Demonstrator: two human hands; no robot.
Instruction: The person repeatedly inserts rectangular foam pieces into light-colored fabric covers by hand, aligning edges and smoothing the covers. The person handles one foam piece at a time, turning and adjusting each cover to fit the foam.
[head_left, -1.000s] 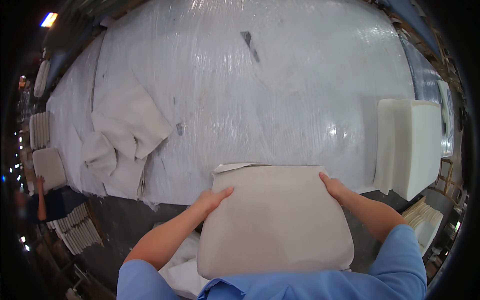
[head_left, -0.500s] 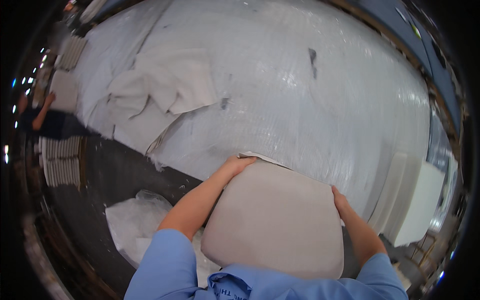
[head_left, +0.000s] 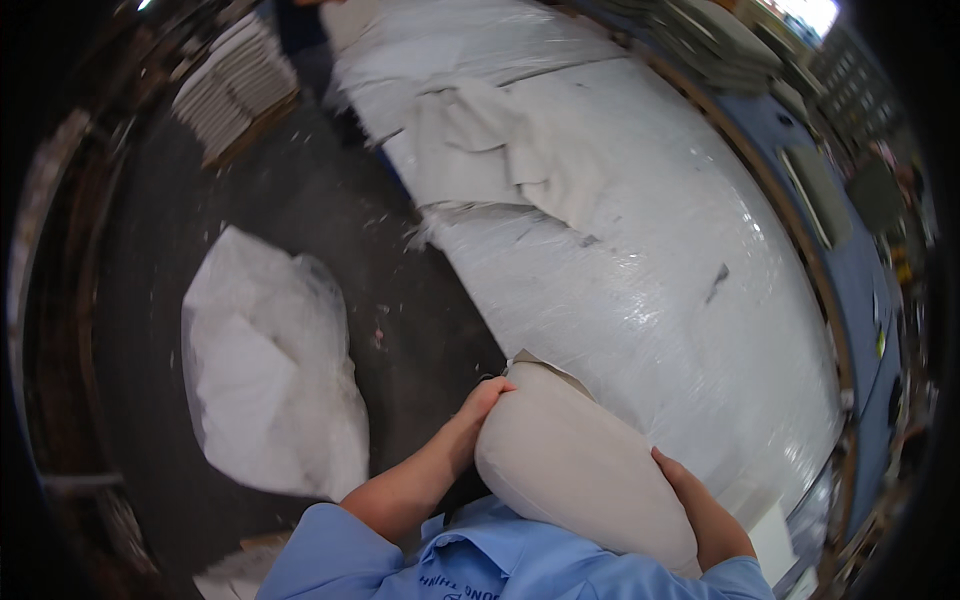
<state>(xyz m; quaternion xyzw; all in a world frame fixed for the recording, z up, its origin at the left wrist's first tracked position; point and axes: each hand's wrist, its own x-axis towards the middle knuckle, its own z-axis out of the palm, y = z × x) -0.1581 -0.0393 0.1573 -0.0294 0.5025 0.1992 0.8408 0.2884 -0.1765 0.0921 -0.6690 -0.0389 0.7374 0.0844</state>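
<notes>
I'm gripping the beige cushion (head_left: 575, 458) two-handed: left fingers (head_left: 502, 385) clasping its left edge, right fingers (head_left: 668, 464) its right; can't tell exact opening.

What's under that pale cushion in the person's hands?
At the far edge of the cushion, a thin flap shows, with the plastic-covered table beyond. The underside and whatever lies below are covered; I can't tell if the cushion touches the table.

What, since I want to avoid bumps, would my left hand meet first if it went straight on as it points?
Beyond the pale cushion it holds, your left hand would probably meet the plastic-covered table first, though depth is unclear.
</notes>
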